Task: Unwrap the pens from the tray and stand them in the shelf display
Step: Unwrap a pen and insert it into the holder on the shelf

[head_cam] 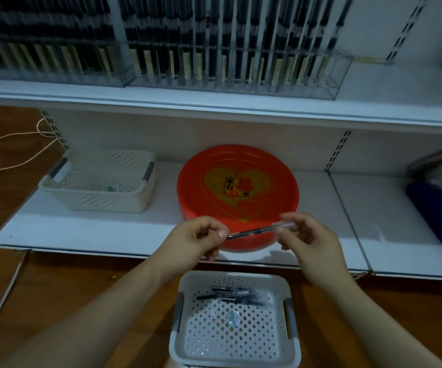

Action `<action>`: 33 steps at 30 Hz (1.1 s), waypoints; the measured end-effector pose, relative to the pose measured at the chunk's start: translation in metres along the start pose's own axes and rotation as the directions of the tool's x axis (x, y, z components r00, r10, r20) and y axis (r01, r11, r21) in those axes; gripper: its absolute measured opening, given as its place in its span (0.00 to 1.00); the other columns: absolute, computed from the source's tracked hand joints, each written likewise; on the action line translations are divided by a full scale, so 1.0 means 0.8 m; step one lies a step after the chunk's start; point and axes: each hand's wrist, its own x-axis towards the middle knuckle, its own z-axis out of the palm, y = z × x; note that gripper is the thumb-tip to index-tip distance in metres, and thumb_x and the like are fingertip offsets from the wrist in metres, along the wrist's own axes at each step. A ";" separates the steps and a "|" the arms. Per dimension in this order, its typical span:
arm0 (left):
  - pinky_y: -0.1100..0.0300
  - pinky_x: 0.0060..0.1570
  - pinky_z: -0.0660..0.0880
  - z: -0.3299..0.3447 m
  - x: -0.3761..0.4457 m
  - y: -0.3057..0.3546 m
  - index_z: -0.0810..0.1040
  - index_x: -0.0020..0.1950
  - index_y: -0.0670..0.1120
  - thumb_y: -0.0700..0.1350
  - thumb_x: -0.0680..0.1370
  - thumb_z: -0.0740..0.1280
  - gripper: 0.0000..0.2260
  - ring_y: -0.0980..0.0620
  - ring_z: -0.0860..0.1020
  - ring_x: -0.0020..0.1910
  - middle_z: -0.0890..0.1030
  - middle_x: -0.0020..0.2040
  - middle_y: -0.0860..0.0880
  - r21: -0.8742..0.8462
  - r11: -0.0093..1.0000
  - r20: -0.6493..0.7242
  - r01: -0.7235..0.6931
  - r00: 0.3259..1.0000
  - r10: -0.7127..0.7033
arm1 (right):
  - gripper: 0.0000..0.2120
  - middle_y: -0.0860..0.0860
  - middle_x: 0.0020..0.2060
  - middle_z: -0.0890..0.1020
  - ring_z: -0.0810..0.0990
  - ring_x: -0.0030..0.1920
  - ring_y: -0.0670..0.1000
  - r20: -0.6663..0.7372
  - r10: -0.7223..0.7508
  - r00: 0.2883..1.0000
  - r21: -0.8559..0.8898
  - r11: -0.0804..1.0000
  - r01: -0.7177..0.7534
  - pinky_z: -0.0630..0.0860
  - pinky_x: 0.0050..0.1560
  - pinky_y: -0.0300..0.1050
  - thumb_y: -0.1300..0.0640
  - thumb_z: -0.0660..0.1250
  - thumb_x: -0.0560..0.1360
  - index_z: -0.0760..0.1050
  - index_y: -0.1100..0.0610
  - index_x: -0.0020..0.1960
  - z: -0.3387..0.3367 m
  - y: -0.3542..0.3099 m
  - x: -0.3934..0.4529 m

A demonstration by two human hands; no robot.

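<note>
A dark pen [253, 231] in a clear wrapper lies level between my hands, above the near rim of the round red tray [209, 166]. My left hand [201, 237] pinches its left end. My right hand [307, 235] pinches the clear wrapper at its right end. The tray sits on the lower white shelf and shows no pens. Below my hands a white perforated basket [286, 351] on the floor holds several dark pens [233, 296] at its far side. The clear shelf display [230, 83] on the upper shelf stands packed with upright pens.
A second white basket [95, 200] sits on the lower shelf at the left. A blue object [437, 208] lies at the right end of that shelf. Thin cables [10, 136] trail over the wooden floor at the left.
</note>
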 end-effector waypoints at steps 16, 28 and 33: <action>0.56 0.39 0.75 0.061 -0.004 0.058 0.79 0.45 0.42 0.43 0.75 0.75 0.07 0.50 0.75 0.35 0.78 0.36 0.46 0.004 0.994 0.092 -0.107 0.990 0.106 | 0.17 0.52 0.46 0.87 0.86 0.51 0.51 -0.135 -0.245 0.960 0.208 0.941 0.269 0.81 0.55 0.51 0.66 0.66 0.79 0.75 0.50 0.64 -0.006 -0.093 0.022; 0.54 0.40 0.81 0.061 -0.013 0.113 0.82 0.49 0.42 0.43 0.76 0.73 0.05 0.48 0.80 0.35 0.80 0.38 0.40 0.022 0.991 0.091 -0.134 0.987 0.131 | 0.18 0.51 0.34 0.82 0.82 0.36 0.49 -0.178 -0.245 0.953 0.185 0.943 0.277 0.81 0.41 0.43 0.65 0.70 0.78 0.74 0.54 0.65 -0.014 -0.129 0.039; 0.58 0.37 0.80 0.069 -0.018 0.128 0.79 0.47 0.39 0.40 0.78 0.70 0.04 0.50 0.79 0.32 0.81 0.35 0.45 -0.096 0.992 0.152 -0.087 0.983 0.101 | 0.15 0.53 0.34 0.83 0.81 0.34 0.51 -0.139 -0.245 0.960 0.143 0.954 0.264 0.82 0.38 0.44 0.64 0.71 0.77 0.76 0.53 0.61 -0.023 -0.152 0.044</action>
